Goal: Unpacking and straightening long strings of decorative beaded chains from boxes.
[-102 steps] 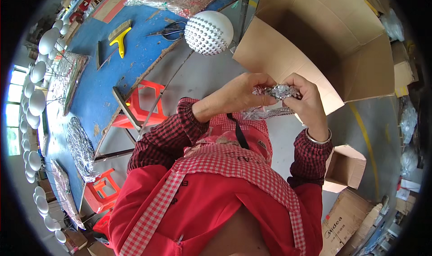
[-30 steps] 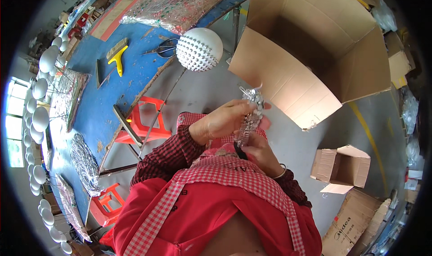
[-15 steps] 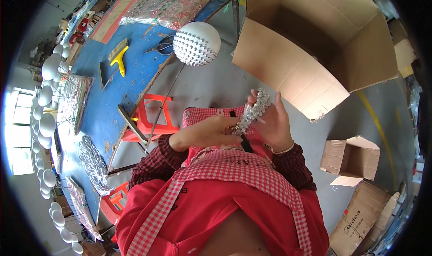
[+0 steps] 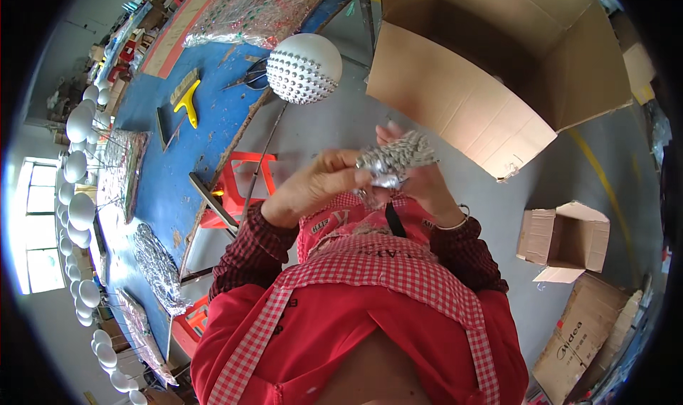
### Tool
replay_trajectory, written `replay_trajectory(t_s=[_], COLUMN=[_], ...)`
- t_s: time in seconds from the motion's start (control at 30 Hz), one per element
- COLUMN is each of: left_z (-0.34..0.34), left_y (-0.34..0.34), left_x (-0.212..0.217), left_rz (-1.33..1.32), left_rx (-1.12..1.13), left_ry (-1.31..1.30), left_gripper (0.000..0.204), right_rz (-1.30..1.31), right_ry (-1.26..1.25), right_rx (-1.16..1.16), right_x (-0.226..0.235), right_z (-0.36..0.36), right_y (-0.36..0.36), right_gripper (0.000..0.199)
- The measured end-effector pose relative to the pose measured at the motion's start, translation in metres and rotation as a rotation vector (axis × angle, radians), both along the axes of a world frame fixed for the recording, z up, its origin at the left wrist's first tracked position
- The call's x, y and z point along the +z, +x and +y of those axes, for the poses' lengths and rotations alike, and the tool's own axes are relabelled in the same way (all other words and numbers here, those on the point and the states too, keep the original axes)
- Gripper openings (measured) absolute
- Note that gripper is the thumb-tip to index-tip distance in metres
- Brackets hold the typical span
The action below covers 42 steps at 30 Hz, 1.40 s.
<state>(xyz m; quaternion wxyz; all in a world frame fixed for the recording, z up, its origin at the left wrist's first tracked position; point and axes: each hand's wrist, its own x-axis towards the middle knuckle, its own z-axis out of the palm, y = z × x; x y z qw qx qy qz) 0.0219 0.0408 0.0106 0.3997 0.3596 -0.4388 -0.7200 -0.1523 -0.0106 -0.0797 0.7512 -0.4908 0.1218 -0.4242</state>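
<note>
Compared with half a second ago, the silver strip [image 4: 395, 159] now lies bunched crosswise between the left hand [image 4: 320, 188] and right hand [image 4: 420, 181], both grips pinching it above the apron, beside the big cardboard box [image 4: 491, 63].

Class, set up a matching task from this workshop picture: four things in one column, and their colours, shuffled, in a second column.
Things:
1 squeegee
2 plastic stool
3 worktable
4 large open box

Colours:
A brown
B red
C yellow
D blue

Pairs: 1-C, 2-B, 3-D, 4-A
</note>
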Motion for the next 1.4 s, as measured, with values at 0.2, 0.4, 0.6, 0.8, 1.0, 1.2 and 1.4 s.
replay_trajectory(t_s=[0.2,0.4,0.6,0.8,1.0,1.2,1.4], left_z=[-0.016,-0.010,0.002,0.005,0.001,0.002,0.007], left_y=[0.003,0.005,0.008,0.008,0.005,-0.004,0.002], left_x=[0.034,0.055,0.075,0.075,0.063,0.057,0.044], left_rz=[0.003,-0.078,-0.155,-0.175,-0.077,0.006,0.102], left_rx=[0.040,0.075,0.159,0.266,0.275,0.280,0.227], left_ry=[0.113,0.089,0.030,0.008,0.027,0.113,0.161], left_gripper=[0.037,0.043,0.046,0.047,0.044,0.044,0.047], right_rz=[0.478,0.451,0.381,0.511,0.608,0.754,0.675], right_ry=[-0.580,0.006,0.064,-0.236,-0.425,-0.514,-0.349], right_rx=[0.101,0.078,-0.016,-0.041,-0.313,-0.527,-0.603], right_x=[-0.018,-0.034,-0.055,-0.052,-0.053,-0.068,-0.091], right_z=[0.012,-0.001,-0.006,0.011,0.023,0.022,0.013], right_y=[-0.017,-0.046,-0.038,-0.016,-0.007,0.007,0.009], right_gripper=[0.046,0.019,0.014,0.026,0.028,0.030,0.029])
